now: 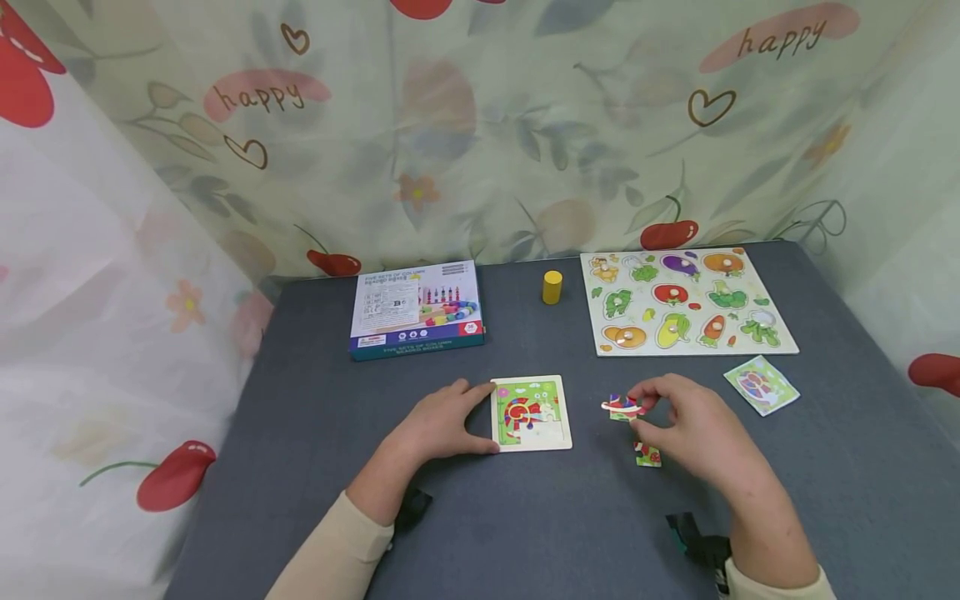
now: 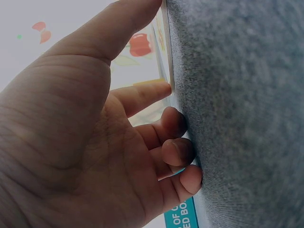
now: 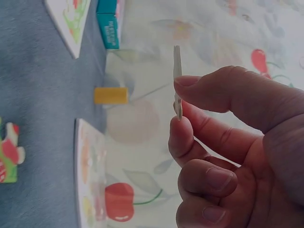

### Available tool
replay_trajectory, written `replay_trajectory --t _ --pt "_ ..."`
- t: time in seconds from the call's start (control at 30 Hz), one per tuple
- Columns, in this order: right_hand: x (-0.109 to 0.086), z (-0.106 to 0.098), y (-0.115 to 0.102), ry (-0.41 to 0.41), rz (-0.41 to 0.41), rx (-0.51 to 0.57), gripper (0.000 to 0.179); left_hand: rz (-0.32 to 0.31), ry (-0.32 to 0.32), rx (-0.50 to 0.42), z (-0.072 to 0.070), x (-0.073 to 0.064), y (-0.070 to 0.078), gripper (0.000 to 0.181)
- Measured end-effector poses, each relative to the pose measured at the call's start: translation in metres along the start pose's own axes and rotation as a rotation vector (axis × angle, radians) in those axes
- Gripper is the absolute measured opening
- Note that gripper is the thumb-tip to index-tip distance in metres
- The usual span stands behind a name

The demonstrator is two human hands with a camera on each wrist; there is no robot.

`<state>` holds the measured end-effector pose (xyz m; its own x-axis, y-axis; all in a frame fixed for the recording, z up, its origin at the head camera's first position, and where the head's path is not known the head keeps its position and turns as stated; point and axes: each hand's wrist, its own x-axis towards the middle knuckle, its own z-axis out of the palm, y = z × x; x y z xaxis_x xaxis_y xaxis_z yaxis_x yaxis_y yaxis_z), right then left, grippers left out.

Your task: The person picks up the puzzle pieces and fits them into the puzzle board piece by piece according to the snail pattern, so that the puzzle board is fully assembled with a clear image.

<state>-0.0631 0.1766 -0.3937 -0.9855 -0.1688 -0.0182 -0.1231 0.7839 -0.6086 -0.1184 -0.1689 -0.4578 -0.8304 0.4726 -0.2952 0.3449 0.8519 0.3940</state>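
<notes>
A small square jigsaw board with a pale frame lies mid-table, its picture partly filled and a bare patch at lower right. My left hand touches its left edge with outstretched thumb and index finger. In the left wrist view, the other fingers bend loosely near the table. My right hand pinches a colourful jigsaw piece between thumb and fingers, raised right of the board. The right wrist view shows that jigsaw piece edge-on. Below it, another jigsaw piece lies on the table.
Behind the board lie a boxed game and a yellow cylinder. A vegetable peg puzzle is at back right, with a square picture card in front. Patterned curtains border the grey table.
</notes>
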Motion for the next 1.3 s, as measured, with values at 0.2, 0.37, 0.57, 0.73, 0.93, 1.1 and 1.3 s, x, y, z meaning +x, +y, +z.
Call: replay_trajectory --t 0.2,0.37,0.57,0.73,0.93,1.1,1.3 --pt "0.003 -0.003 -0.011 0.008 -0.036 0.018 0.027 -0.001 -0.001 0.000 0.000 0.000 0.000 0.095" --pt "0.007 -0.001 -0.023 -0.002 -0.039 0.032 0.029 -0.007 -0.006 0.006 0.001 0.000 0.000 0.095" --pt "0.013 0.006 -0.037 -0.019 -0.057 0.067 0.029 -0.017 -0.004 0.011 0.003 0.000 0.000 0.095" --pt "0.019 0.014 -0.047 -0.023 -0.096 0.051 0.028 -0.021 -0.003 0.011 0.003 0.000 -0.001 0.095" --pt "0.027 0.027 -0.054 -0.054 -0.127 0.055 0.028 -0.025 -0.005 0.008 0.003 0.000 0.000 0.095" --pt "0.031 0.037 -0.057 -0.089 -0.163 0.076 0.028 -0.029 -0.004 0.008 0.003 0.000 0.000 0.095" --pt "0.037 0.051 -0.054 -0.137 -0.165 0.088 0.025 -0.034 -0.004 0.012 0.003 0.001 0.000 0.096"
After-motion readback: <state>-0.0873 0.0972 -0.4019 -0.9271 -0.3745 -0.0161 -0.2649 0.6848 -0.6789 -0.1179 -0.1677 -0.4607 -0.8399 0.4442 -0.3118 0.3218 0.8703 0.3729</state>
